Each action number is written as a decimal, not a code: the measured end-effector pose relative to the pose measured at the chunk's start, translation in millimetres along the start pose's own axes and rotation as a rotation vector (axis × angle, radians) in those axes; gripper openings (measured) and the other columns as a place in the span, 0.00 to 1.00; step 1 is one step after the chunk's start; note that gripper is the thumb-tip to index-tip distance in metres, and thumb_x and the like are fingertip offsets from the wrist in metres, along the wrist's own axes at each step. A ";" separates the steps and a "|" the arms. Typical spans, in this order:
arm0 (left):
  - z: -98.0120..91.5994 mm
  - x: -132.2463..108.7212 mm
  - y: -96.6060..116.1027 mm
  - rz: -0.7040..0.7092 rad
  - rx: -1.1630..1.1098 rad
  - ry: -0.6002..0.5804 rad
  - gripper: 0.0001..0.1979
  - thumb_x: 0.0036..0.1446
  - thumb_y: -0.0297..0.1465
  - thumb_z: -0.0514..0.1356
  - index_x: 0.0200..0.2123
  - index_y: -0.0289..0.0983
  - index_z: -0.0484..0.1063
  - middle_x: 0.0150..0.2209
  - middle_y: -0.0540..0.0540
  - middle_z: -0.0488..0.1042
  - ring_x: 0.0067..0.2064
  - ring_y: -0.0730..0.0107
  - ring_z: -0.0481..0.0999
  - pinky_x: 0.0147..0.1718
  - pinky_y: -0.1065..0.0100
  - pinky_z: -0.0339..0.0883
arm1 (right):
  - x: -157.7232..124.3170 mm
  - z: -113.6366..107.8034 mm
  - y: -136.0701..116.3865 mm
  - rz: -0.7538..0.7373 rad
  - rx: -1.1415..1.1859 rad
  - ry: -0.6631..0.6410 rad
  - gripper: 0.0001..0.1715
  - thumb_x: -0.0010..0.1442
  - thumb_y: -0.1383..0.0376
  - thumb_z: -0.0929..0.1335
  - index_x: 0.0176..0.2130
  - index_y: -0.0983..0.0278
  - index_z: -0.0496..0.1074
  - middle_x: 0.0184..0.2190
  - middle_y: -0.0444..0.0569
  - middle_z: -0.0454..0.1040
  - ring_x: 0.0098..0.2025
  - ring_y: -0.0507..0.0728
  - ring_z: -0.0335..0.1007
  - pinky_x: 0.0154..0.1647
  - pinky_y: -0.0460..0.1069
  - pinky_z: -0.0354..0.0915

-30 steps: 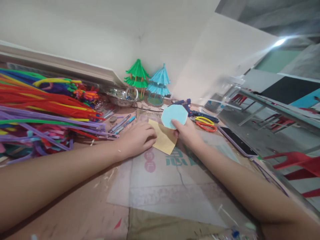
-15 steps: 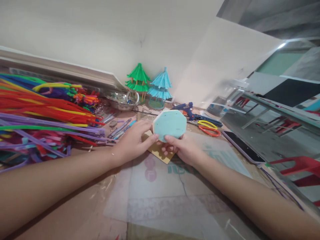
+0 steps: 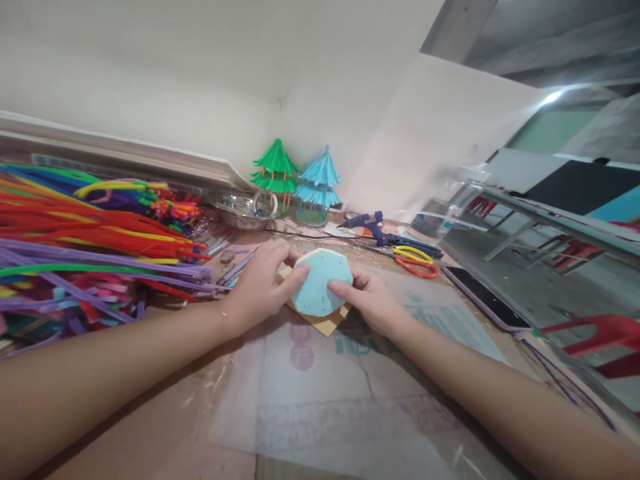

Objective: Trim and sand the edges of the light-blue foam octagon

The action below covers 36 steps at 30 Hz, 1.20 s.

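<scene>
A light blue disc with angled edges and small dark dots (image 3: 324, 283) is held between my two hands, above a tan cardboard piece (image 3: 327, 325). My left hand (image 3: 275, 277) grips its left edge, thumb on the face and fingers behind. On the right edge, my right hand (image 3: 367, 293) pinches it with the thumb on the front; its other fingers are partly hidden. Beneath lies a translucent printed plastic sheet (image 3: 350, 413).
Bundled pipe cleaners (image 3: 90, 227) fill the left side. Behind stand a metal bowl (image 3: 243, 212), a green model (image 3: 277, 173) and a blue model (image 3: 320, 183). A glue gun (image 3: 370, 223), scissors (image 3: 415, 261) and a phone (image 3: 487, 297) lie right.
The blue disc has moved down and slightly left and has turned in my hands. My right hand has shifted its hold along the edge, and its fingers are now more hidden.
</scene>
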<state>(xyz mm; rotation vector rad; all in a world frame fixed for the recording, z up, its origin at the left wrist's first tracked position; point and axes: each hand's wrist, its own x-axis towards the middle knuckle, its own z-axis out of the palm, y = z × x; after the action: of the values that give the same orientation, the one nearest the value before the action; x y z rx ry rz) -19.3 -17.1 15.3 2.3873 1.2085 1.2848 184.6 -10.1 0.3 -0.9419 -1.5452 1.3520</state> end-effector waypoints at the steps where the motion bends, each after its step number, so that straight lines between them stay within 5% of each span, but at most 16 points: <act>1: 0.4 -0.3 -1.0 -0.017 -0.017 0.015 0.11 0.59 0.39 0.51 0.33 0.37 0.65 0.34 0.46 0.71 0.38 0.64 0.70 0.40 0.62 0.64 | -0.1 1.1 0.0 0.014 0.026 -0.010 0.25 0.43 0.49 0.76 0.33 0.64 0.75 0.26 0.44 0.77 0.26 0.52 0.71 0.30 0.48 0.68; 5: 2.0 -1.7 -3.5 -0.049 -0.075 0.022 0.23 0.58 0.39 0.56 0.53 0.34 0.63 0.45 0.42 0.73 0.44 0.62 0.72 0.44 0.61 0.66 | 0.1 4.6 -2.3 0.037 0.116 -0.002 0.25 0.43 0.49 0.76 0.34 0.64 0.74 0.26 0.44 0.77 0.25 0.52 0.72 0.27 0.48 0.70; 8: 1.1 -1.7 -2.7 -0.009 -0.086 -0.016 0.26 0.59 0.38 0.56 0.59 0.37 0.59 0.51 0.42 0.72 0.48 0.60 0.72 0.47 0.60 0.66 | 0.3 5.4 -3.6 0.039 0.132 -0.007 0.25 0.42 0.50 0.77 0.34 0.64 0.74 0.26 0.43 0.77 0.26 0.53 0.73 0.29 0.48 0.72; 17: -1.2 1.8 -1.9 -0.036 -0.052 -0.062 0.20 0.59 0.40 0.55 0.52 0.37 0.67 0.49 0.41 0.75 0.48 0.58 0.72 0.48 0.59 0.64 | 0.8 3.9 -1.4 -0.011 0.122 0.008 0.23 0.45 0.51 0.76 0.36 0.63 0.73 0.28 0.44 0.77 0.28 0.54 0.74 0.29 0.50 0.72; 24: -1.3 3.8 -1.9 -0.065 -0.007 -0.113 0.16 0.61 0.42 0.51 0.29 0.37 0.67 0.33 0.46 0.74 0.38 0.62 0.71 0.41 0.61 0.64 | 2.7 4.8 -2.2 -0.044 0.163 0.054 0.25 0.45 0.50 0.76 0.38 0.62 0.74 0.30 0.45 0.77 0.30 0.55 0.74 0.30 0.50 0.72; 36: 0.6 3.1 -7.5 -0.174 -0.142 -0.025 0.16 0.66 0.38 0.44 0.29 0.39 0.64 0.29 0.48 0.69 0.34 0.66 0.70 0.38 0.63 0.66 | 8.2 -1.8 2.7 -0.114 0.128 0.193 0.27 0.48 0.44 0.72 0.37 0.62 0.75 0.28 0.44 0.74 0.28 0.53 0.67 0.29 0.47 0.66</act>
<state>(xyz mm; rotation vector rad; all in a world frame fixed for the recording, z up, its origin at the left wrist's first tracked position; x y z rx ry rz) -22.2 -9.8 13.3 2.1416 1.2427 1.2388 183.4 -1.5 -1.3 -0.8649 -1.3301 1.2273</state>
